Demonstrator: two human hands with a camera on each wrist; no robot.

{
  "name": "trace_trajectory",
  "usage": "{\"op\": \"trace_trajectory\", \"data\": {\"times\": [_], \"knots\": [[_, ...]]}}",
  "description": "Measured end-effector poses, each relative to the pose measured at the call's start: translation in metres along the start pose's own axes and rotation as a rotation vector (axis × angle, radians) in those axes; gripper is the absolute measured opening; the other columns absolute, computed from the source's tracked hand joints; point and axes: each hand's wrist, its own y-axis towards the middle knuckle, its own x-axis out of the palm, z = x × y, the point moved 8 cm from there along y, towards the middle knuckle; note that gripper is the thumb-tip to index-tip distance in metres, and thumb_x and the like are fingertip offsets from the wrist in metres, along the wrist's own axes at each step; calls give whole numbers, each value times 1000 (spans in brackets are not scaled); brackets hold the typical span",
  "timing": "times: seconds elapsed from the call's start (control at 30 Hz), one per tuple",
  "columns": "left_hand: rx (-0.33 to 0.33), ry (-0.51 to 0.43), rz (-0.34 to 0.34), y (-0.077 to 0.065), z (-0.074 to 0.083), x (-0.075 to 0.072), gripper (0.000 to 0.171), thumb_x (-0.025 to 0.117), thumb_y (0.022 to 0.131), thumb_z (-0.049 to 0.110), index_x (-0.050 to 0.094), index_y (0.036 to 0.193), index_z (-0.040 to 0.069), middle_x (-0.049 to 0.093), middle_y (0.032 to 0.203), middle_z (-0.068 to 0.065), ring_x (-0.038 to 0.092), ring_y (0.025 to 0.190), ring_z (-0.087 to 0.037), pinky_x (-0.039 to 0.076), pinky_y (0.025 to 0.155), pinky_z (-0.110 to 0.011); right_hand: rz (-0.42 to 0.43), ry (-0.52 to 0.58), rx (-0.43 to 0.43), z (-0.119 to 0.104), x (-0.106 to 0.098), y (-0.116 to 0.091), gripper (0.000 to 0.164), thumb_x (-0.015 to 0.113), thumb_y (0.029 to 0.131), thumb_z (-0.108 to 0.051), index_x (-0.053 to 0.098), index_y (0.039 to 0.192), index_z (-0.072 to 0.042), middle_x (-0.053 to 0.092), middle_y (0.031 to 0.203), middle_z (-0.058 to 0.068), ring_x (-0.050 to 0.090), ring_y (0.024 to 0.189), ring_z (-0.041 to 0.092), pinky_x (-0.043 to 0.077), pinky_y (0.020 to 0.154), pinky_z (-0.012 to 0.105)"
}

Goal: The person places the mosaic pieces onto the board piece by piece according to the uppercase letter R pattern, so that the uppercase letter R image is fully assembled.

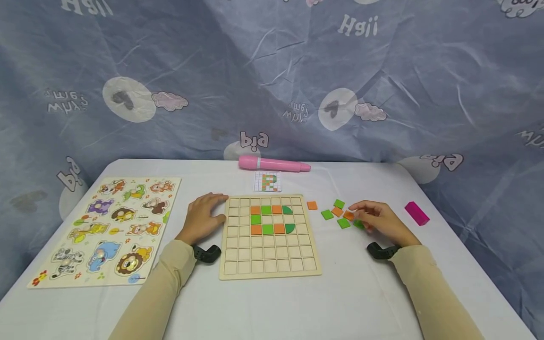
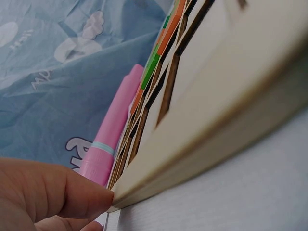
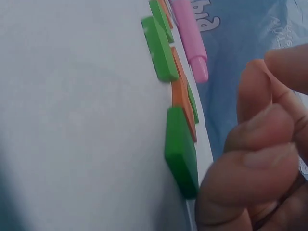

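- The left hand (image 1: 205,218) is laid at the far-left part of the wooden grid board (image 1: 269,276), with thumb and fingers set apart; the rim is touched, not gripped.
- The right hand (image 1: 378,218) is held over the loose tiles, its fingers loosely bent and its tips gathered fairly narrow; no tile is seen between them.
- Just beneath it, a green tile (image 3: 179,149) is partly covered in the head view; three more green tiles and three orange tiles (image 1: 312,205) are scattered to the board's right.
- On the board, orange and green squares are set in two rows, each ended on the right by a dark green rounded piece (image 1: 290,228); the rows are joined at the left by one green square (image 1: 256,219).
- Beyond the board, a pattern card (image 1: 268,182) is placed, with a pink pen-shaped object (image 1: 274,164) behind it.
- At far right, a magenta block (image 1: 417,213) is seen; at left, an animal puzzle (image 1: 114,281).
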Motion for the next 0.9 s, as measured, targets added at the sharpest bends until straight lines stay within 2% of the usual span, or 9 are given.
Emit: {"op": "trace_trajectory", "data": {"times": [0.33, 0.47, 0.57, 0.73, 0.9], "knots": [[0, 2, -5, 1, 0, 0, 60, 64, 94, 19, 61, 152, 5, 52, 162, -19, 33, 158, -45, 17, 128, -66, -1, -42, 34, 14, -17, -3, 34, 63, 108, -11, 63, 135, 11, 53, 73, 1, 49, 58, 16, 45, 55, 24], [0, 5, -6, -1, 0, 0, 60, 64, 94, 19, 60, 152, 5, 52, 162, -19, 32, 158, -45, 16, 128, -67, -25, -58, 9, 18, -21, -4, 32, 64, 104, -3, 64, 132, 14, 63, 87, -2, 49, 60, 14, 45, 54, 22], [3, 9, -5, -1, 0, -1, 60, 64, 94, 19, 60, 152, 4, 51, 162, -20, 33, 158, -45, 17, 128, -67, -58, -61, -41, 17, -20, -5, 32, 64, 98, 4, 65, 128, 16, 65, 98, -1, 49, 61, 14, 43, 52, 20], [11, 7, -5, -2, 1, -1, 60, 64, 94, 19, 60, 152, 4, 52, 162, -20, 33, 157, -46, 17, 127, -67, -76, -84, -96, 16, -19, -6, 31, 66, 92, 9, 69, 122, 13, 61, 94, 5, 46, 62, 11, 39, 51, 21], [13, 0, -3, -1, 3, -1, 60, 64, 94, 19, 60, 152, 4, 52, 161, -20, 33, 157, -46, 17, 127, -68, -84, -108, -79, 17, -19, -7, 32, 68, 90, 8, 71, 121, 13, 57, 92, 3, 48, 63, 9, 41, 50, 21]]}}
